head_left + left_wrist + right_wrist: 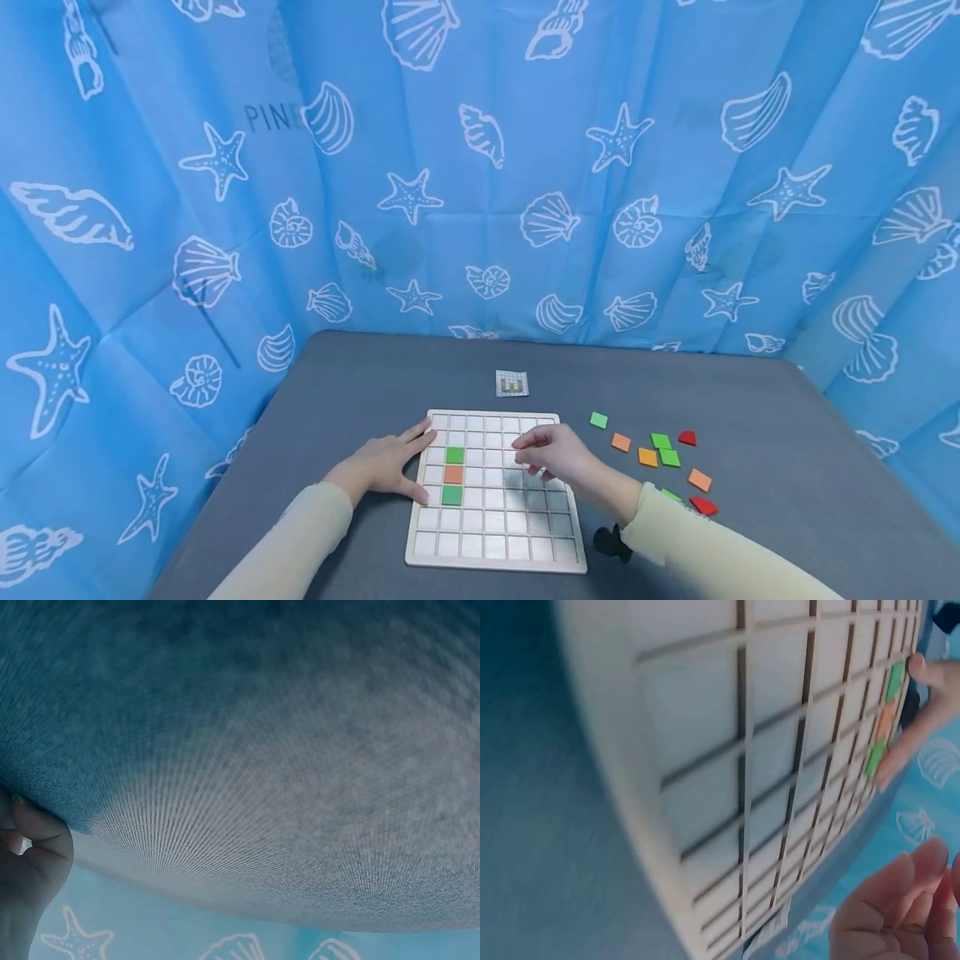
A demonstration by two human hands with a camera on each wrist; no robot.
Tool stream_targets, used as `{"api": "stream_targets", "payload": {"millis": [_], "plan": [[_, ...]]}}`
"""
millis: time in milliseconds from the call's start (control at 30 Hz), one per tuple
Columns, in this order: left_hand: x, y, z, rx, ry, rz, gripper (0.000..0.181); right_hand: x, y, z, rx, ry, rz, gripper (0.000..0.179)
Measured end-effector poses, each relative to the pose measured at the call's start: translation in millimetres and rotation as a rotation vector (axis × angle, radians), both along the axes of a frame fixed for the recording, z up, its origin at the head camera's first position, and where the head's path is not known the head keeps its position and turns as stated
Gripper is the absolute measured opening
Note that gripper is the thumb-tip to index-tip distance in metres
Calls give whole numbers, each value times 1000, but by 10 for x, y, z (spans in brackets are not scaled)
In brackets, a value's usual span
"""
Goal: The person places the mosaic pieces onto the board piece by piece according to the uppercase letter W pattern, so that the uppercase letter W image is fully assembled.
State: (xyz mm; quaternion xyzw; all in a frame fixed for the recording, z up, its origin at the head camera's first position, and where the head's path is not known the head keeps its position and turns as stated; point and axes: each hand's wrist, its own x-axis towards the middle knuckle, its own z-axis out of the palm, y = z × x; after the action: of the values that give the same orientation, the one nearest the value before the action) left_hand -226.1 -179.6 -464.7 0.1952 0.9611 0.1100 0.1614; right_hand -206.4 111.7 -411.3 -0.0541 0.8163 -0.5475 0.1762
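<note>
A pale grid board lies on the grey table. In one column near its left side sit a green square tile, an orange tile and another green tile. My left hand rests on the board's left edge, thumb and fingers spread apart. Over the right half of the grid hovers my right hand, its fingers loosely bent. The right wrist view shows those bent fingers with nothing visible between them. Only part of the left hand appears in the left wrist view.
Several loose green, orange and red pieces, among them an orange tile and a red piece, lie right of the board. A small patterned card is behind it. Near the right sleeve sits a black object. A blue curtain surrounds the table.
</note>
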Motion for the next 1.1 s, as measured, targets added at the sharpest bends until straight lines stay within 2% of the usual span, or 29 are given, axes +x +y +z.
{"api": "stream_targets", "payload": {"millis": [233,433,733,1100], "plan": [[17,4,28,2,-5,-4,104,-40,209,134,22,-4,-100,15],[2,6,-6,-8,1,2,104,-62,401,204,-6,0,-98,16],[-5,13,-25,-14,-5,12,104,-96,661,279,23,55,-124,19],[9,13,-5,10,-3,11,104,-128,911,381,0,41,-128,26]]}}
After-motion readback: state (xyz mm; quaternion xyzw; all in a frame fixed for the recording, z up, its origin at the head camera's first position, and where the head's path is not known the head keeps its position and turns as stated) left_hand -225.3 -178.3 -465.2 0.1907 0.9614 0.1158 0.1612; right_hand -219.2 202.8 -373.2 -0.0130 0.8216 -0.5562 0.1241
